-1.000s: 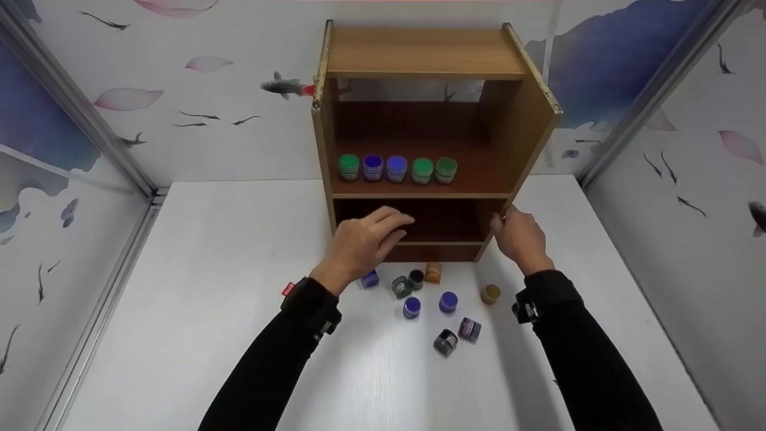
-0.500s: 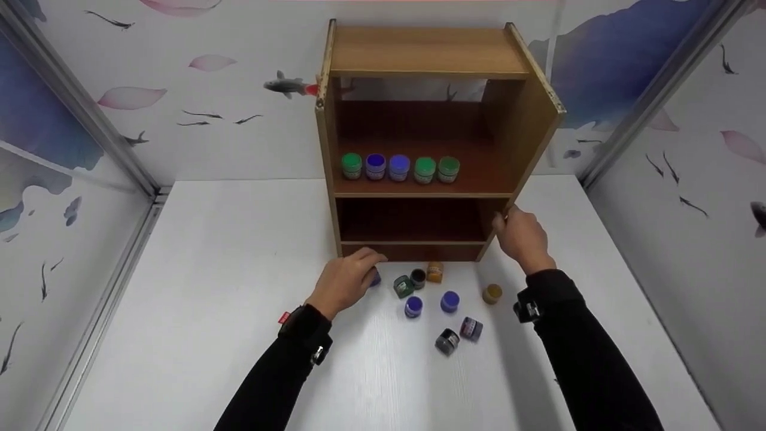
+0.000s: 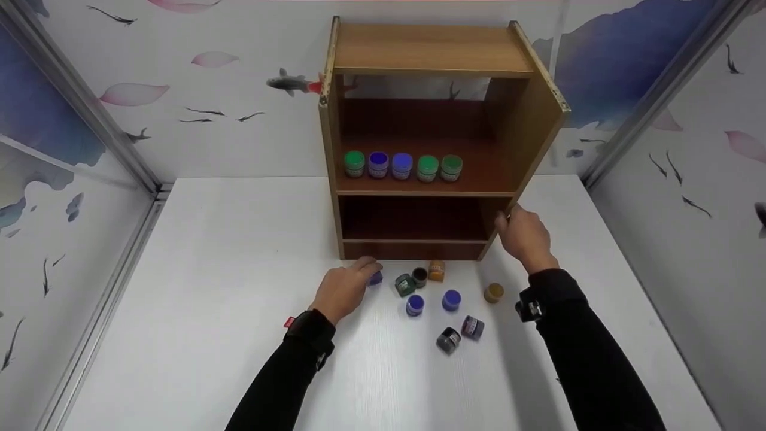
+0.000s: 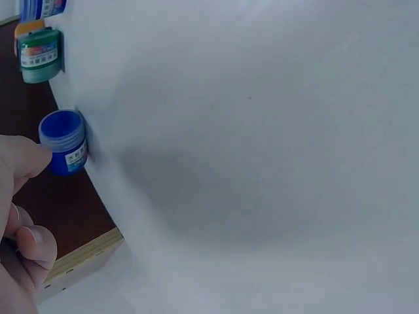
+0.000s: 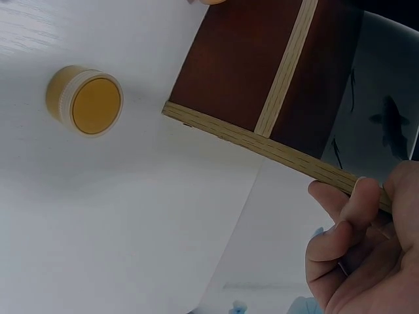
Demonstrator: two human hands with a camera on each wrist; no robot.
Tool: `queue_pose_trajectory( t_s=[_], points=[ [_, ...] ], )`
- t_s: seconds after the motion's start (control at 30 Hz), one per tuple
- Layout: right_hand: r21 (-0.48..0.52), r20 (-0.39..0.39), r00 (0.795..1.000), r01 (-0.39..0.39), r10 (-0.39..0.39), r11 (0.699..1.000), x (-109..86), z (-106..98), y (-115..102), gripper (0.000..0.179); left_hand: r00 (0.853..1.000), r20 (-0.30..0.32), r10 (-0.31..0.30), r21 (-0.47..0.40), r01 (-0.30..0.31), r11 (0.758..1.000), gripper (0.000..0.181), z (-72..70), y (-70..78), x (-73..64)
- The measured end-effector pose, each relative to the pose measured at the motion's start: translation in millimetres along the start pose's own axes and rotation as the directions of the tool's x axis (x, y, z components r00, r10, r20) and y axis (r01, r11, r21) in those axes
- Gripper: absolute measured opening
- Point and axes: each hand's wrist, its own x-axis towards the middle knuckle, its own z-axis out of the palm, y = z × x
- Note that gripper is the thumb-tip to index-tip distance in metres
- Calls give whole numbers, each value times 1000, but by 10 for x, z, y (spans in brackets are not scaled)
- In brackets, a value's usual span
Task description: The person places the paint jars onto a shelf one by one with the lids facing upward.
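Observation:
My left hand [image 3: 342, 290] is at a small blue paint jar [image 3: 375, 278] lying by the front base of a wooden shelf unit [image 3: 413, 250]. In the left wrist view, a fingertip touches or nearly touches the side of this blue jar [image 4: 64, 145]; other fingers are bent below, apart from it. My right hand [image 3: 525, 238] grips the front edge of the unit's right side panel. The right wrist view shows the thumb on the panel edge [image 5: 288, 156] and bent fingers outside it. Green and blue jars [image 3: 402, 166] stand in a row on the upper shelf.
On the white table [image 3: 239, 239] in front of the unit lie a green jar [image 3: 405, 285], an orange jar [image 3: 437, 270], a yellow-brown jar [image 3: 494, 292], a dark jar [image 3: 449, 340] and several others. Patterned wall panels [image 3: 239, 143] enclose the table at back and sides.
My left hand has moved down from before the lower shelf to the blue jar at the unit's base. The right hand has kept its grip on the side panel.

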Motion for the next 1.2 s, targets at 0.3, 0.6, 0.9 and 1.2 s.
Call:
queue_pose_trajectory(
  t_s=[0.3, 0.6, 0.9, 1.2],
  points=[
    [15, 11, 1000, -15, 15, 1000, 14, -4, -24, 46, 999, 8, 44, 158, -45, 986, 38, 95, 84, 3],
    [13, 5, 1000, -18, 18, 1000, 11, 18, -27, 44, 999, 15, 49, 220, -51, 974, 36, 166, 120, 6],
    [-1, 11, 1000, -15, 15, 1000, 5, 1, -14, 45, 998, 39, 42, 263, -51, 963, 34, 196, 141, 32],
    [4, 8, 1000, -24, 24, 1000, 24, 9, 6, 46, 998, 21, 54, 279, -58, 958, 33, 210, 125, 82]
  ],
)
